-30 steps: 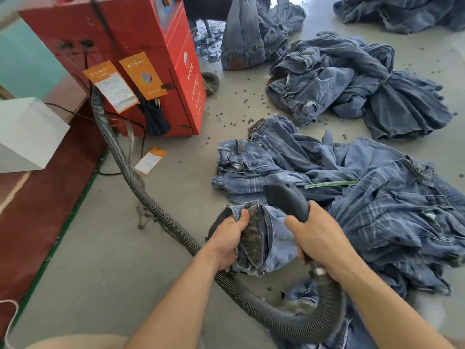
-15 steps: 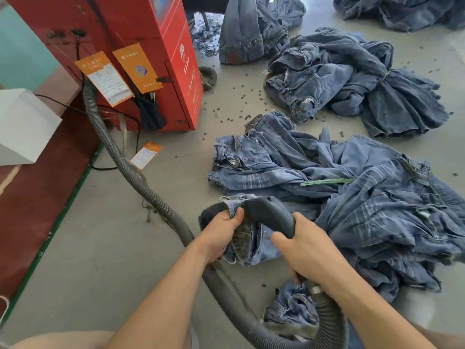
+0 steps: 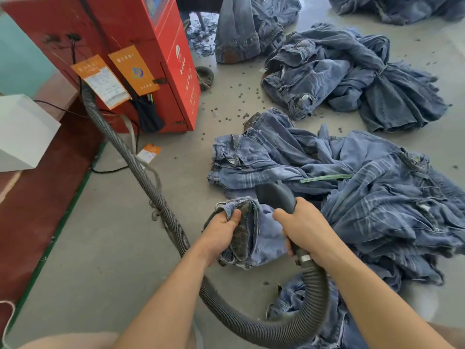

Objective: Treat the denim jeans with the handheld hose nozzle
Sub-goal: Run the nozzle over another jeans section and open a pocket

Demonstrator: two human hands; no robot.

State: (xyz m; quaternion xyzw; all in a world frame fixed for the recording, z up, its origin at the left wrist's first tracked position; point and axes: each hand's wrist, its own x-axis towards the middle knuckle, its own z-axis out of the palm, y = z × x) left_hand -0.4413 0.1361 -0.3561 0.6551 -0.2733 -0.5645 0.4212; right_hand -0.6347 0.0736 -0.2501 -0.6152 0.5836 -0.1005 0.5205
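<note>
Mid-task: left hand (image 3: 221, 231) gripped a bunched jeans hem (image 3: 254, 230) off the floor; right hand (image 3: 305, 229) was wrapped round the hose nozzle (image 3: 275, 196), its head just above the denim. Jeans heaps (image 3: 377, 202) probably left to treat.

A red machine cabinet (image 3: 141, 46) with orange tags (image 3: 133, 69) stands up-left of the hands; a white box (image 3: 22, 132) sits far left.
</note>
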